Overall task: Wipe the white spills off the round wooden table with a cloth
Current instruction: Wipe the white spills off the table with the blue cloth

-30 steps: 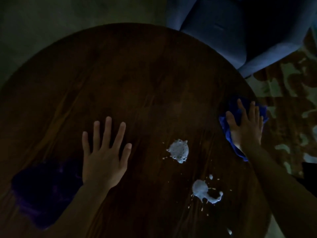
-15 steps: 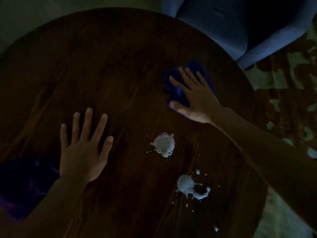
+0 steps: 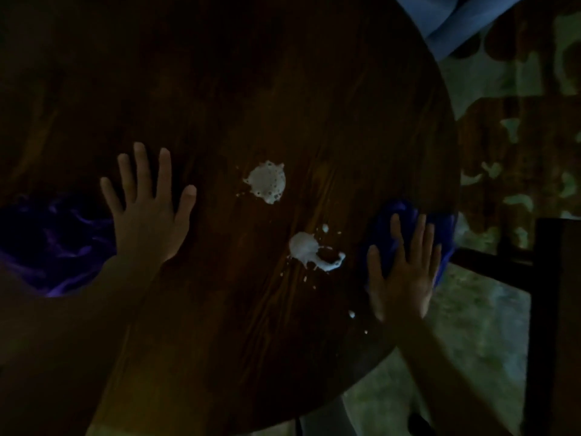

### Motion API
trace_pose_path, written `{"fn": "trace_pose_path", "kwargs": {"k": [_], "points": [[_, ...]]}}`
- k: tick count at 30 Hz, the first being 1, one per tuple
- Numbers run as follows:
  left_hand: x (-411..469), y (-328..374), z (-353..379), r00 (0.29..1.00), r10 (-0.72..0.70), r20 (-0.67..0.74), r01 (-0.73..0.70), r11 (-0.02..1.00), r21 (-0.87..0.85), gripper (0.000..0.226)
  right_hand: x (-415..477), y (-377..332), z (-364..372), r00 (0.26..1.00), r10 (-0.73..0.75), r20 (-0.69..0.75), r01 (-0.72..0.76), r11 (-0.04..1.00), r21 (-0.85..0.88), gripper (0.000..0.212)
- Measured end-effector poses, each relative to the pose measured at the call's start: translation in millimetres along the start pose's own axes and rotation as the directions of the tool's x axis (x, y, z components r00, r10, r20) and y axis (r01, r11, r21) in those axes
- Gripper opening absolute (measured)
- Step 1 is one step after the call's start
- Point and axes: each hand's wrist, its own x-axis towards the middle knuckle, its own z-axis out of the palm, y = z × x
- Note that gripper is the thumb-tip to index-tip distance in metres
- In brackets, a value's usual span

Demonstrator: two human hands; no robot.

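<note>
The round dark wooden table (image 3: 283, 89) fills most of the dim view. Two white spills lie on it: a round foamy blob (image 3: 267, 182) near the middle and a smeared one (image 3: 306, 251) below it, with small droplets around. My right hand (image 3: 404, 272) presses flat, fingers spread, on a blue cloth (image 3: 399, 221) at the table's right edge, just right of the lower spill. My left hand (image 3: 147, 212) rests flat on the wood with fingers apart, left of the spills, holding nothing.
A purple glossy patch (image 3: 53, 247) shows on the table's left side under my left forearm. A blue upholstered seat (image 3: 456, 23) stands beyond the table at top right. A patterned rug (image 3: 518, 136) and a dark chair frame (image 3: 544, 309) are on the right.
My right hand slid the blue cloth from the table's far middle back to the right edge beside the lower spill. The left hand stayed flat in place. The spills look unchanged.
</note>
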Motion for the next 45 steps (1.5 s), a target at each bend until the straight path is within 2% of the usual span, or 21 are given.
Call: {"fn": "trace_pose_path", "kwargs": {"k": [2,3,6,9,10,12,14,17,19,22,24,27,31,35,38,41,43,45], "points": [[-3,2,6,0.999,-0.022,-0.041,0.022,1.0,0.0,0.077,-63,-16,13,0.982,0.188,-0.009,-0.187,0.981,0.054,0.069],[-2,2,9,0.997,-0.033,-0.065,0.033,0.999,0.007,0.077,-92,-29,19,0.977,0.214,0.005,-0.214,0.974,0.072,0.07],[3,-2,16,0.994,-0.016,-0.106,0.017,1.0,0.009,0.075,-148,-58,36,0.988,0.138,0.07,-0.141,0.989,0.041,0.073],[5,-5,21,0.99,-0.008,-0.137,0.007,1.0,-0.008,0.074,-109,-35,30,0.998,0.039,0.046,-0.041,0.998,0.041,0.071],[7,-4,24,0.99,-0.002,-0.14,-0.001,1.0,-0.021,0.074,-80,-23,24,0.998,0.065,0.013,-0.065,0.997,0.029,0.071],[9,-3,29,0.988,0.006,-0.152,-0.012,0.999,-0.04,0.074,-13,-6,9,0.977,0.211,-0.044,-0.208,0.976,0.057,0.07],[10,-4,33,0.986,0.016,-0.165,-0.025,0.998,-0.05,0.071,29,2,-4,0.944,0.327,-0.047,-0.32,0.94,0.115,0.07],[10,-13,33,0.984,0.03,-0.175,-0.043,0.997,-0.069,0.067,7,-14,1,0.927,0.361,-0.097,-0.346,0.927,0.142,0.071],[8,-17,31,0.984,0.022,-0.175,-0.032,0.998,-0.054,0.068,-53,-39,18,0.932,0.341,-0.125,-0.325,0.936,0.132,0.071],[5,-11,27,0.982,0.042,-0.184,-0.05,0.998,-0.042,0.075,-169,-83,49,0.949,0.311,-0.052,-0.303,0.946,0.116,0.072],[5,-7,25,0.981,0.044,-0.186,-0.054,0.997,-0.046,0.075,-214,-101,60,0.967,0.254,-0.002,-0.254,0.964,0.077,0.075],[4,-6,24,0.984,0.038,-0.174,-0.045,0.999,-0.032,0.076,-180,-95,58,0.983,0.185,0.001,-0.185,0.982,0.046,0.074],[5,-6,26,0.981,0.048,-0.189,-0.051,0.999,-0.009,0.076,-45,-96,30,0.985,0.152,-0.087,-0.149,0.988,0.046,0.073],[6,-9,27,0.977,0.065,-0.204,-0.068,0.998,-0.009,0.076,53,-91,6,0.999,-0.008,-0.053,0.007,1.0,-0.027,0.07],[6,-10,27,0.976,0.065,-0.206,-0.071,0.997,-0.022,0.075,45,-86,5,0.988,-0.153,0.0,0.153,0.986,-0.065,0.069],[4,-8,23,0.981,0.058,-0.183,-0.063,0.998,-0.019,0.076,-22,-83,18,0.945,-0.322,0.056,0.326,0.941,-0.095,0.066],[3,-6,20,0.985,0.052,-0.164,-0.056,0.998,-0.025,0.077,-64,-78,25,0.938,-0.337,0.078,0.343,0.935,-0.088,0.066],[2,-4,18,0.986,0.047,-0.159,-0.052,0.998,-0.027,0.078,-71,-74,27,0.958,-0.277,0.076,0.283,0.955,-0.083,0.066]]}}
